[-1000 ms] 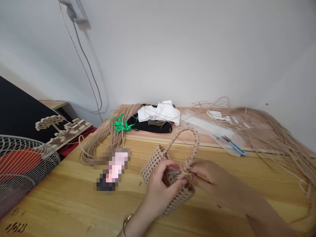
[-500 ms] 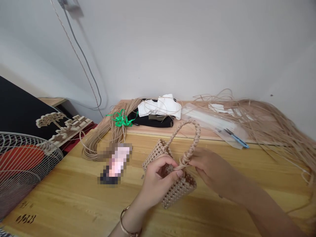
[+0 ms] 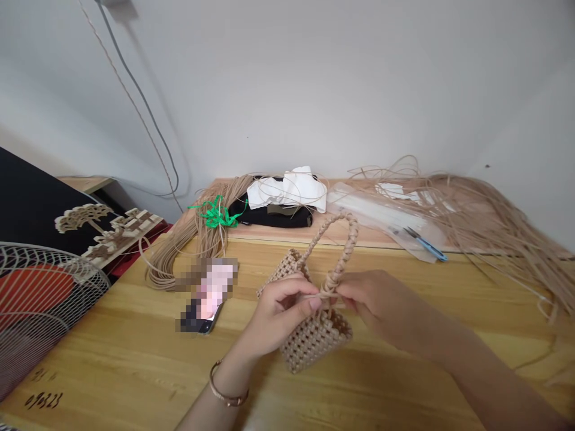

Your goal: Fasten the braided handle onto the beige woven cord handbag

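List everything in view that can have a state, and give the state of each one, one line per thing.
Woven basket: standing on the table, handle arched upright.
Left hand: pinching a strand at the handle's base.
Right hand: pinching the same spot.
Phone: lying flat, screen blurred.
Scissors: closed, lying on a plastic bag.
Rattan coil: bundled, tied with a green ribbon.
Fan: cannot tell whether it is running.

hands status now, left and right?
Left hand: closed, pinching a strand at the woven basket.
Right hand: closed, pinching the handle base.
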Available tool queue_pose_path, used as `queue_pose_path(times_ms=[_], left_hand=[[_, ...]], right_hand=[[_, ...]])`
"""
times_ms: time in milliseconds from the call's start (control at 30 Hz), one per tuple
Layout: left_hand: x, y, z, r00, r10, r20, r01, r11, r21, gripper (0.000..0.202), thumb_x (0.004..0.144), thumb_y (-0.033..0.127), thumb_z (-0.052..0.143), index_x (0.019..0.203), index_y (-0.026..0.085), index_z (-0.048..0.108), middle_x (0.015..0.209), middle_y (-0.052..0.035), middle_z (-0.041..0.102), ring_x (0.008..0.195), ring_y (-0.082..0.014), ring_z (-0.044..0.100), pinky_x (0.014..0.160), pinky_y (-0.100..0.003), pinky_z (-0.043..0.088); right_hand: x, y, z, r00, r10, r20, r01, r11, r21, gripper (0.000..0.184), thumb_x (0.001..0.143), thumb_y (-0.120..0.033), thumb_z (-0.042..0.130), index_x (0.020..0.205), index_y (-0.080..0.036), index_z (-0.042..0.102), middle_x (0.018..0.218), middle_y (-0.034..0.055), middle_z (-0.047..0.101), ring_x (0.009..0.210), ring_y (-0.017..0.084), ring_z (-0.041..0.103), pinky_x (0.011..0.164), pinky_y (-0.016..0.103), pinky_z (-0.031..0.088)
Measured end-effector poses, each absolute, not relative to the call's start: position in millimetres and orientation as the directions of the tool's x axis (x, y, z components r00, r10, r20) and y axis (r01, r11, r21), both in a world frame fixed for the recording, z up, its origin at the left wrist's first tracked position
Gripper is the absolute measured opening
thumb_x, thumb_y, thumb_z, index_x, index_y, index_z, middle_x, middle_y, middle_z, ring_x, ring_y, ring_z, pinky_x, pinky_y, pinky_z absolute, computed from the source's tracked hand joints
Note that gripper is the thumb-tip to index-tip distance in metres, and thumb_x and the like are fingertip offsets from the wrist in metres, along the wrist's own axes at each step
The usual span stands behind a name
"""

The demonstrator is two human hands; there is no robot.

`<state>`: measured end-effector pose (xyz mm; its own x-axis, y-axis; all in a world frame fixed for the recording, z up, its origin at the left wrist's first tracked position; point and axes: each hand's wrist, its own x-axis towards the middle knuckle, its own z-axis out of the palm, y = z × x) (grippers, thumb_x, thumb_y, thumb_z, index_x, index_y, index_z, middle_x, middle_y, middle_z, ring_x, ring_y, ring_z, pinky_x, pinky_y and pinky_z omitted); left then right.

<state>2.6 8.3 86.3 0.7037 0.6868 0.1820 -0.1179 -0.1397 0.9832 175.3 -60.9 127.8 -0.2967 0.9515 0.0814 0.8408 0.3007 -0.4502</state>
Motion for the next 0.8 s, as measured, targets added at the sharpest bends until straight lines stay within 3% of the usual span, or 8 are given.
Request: queue_pose_path(times_ms=[133, 233, 400, 500, 667, 800], left_hand=[[6, 13, 85, 0.713, 0.687, 0.142, -0.102, -0.099, 0.99, 0.013, 0.076, 0.026, 0.061, 0.075, 0.014, 0.066, 0.07, -0.0029, 0.058, 0.066, -0.0117, 0.051, 0.06, -0.022, 0.039], [8, 16, 85, 0.732, 0.675, 0.094, -0.096, -0.035, 0.995, 0.014, 0.074, 0.027, 0.063, 0.076, 0.014, 0.067, 0.062, -0.0004, 0.057, 0.055, -0.0085, 0.047, 0.054, -0.02, 0.037], [10, 18, 87, 0.73, 0.682, 0.047, -0.087, 0.024, 0.996, 0.014, 0.071, 0.026, 0.066, 0.076, 0.012, 0.067, 0.07, -0.0029, 0.064, 0.063, -0.0101, 0.053, 0.059, -0.02, 0.04], [9, 19, 89, 0.742, 0.666, 0.075, -0.08, -0.023, 0.997, 0.014, 0.073, 0.025, 0.064, 0.079, 0.013, 0.068, 0.076, -0.0041, 0.066, 0.068, -0.0112, 0.056, 0.063, -0.02, 0.042], [0, 24, 96, 0.778, 0.603, 0.175, 0.004, -0.283, 0.959, 0.018, 0.079, 0.024, 0.057, 0.09, 0.015, 0.068, 0.082, -0.0048, 0.065, 0.075, -0.0123, 0.056, 0.066, -0.021, 0.042], [-5, 26, 101, 0.807, 0.58, 0.112, 0.056, -0.263, 0.963, 0.02, 0.08, 0.026, 0.056, 0.092, 0.015, 0.068, 0.086, -0.006, 0.067, 0.078, -0.0137, 0.057, 0.068, -0.022, 0.043]], right_hand=[[177, -63, 117, -0.198, 0.975, 0.105, 0.791, 0.222, -0.57, 0.019, 0.068, -0.005, 0.034, 0.057, -0.02, 0.041, 0.054, -0.0018, 0.048, 0.052, 0.012, 0.043, 0.05, 0.024, 0.026], [178, -64, 113, -0.182, 0.978, 0.098, 0.774, 0.204, -0.6, 0.016, 0.068, -0.008, 0.037, 0.057, -0.02, 0.039, 0.052, -0.0037, 0.043, 0.049, 0.011, 0.04, 0.049, 0.023, 0.025], [179, -63, 114, -0.131, 0.989, 0.068, 0.777, 0.145, -0.613, 0.025, 0.078, -0.032, 0.048, 0.057, -0.019, 0.043, 0.048, -0.0052, 0.038, 0.045, 0.009, 0.034, 0.045, 0.023, 0.022], [178, -62, 114, -0.076, 0.997, 0.034, 0.79, 0.081, -0.608, 0.031, 0.077, -0.038, 0.051, 0.054, -0.019, 0.043, 0.046, -0.0061, 0.034, 0.044, 0.008, 0.031, 0.044, 0.023, 0.02], [178, -62, 114, -0.1, 0.995, -0.003, 0.761, 0.075, -0.644, 0.025, 0.078, -0.033, 0.052, 0.059, -0.018, 0.05, 0.048, -0.0064, 0.035, 0.045, 0.008, 0.031, 0.044, 0.023, 0.021], [180, -63, 112, -0.121, 0.991, -0.05, 0.649, 0.041, -0.76, 0.021, 0.078, -0.031, 0.052, 0.063, -0.017, 0.052, 0.05, -0.0067, 0.033, 0.046, 0.008, 0.031, 0.043, 0.022, 0.022]])
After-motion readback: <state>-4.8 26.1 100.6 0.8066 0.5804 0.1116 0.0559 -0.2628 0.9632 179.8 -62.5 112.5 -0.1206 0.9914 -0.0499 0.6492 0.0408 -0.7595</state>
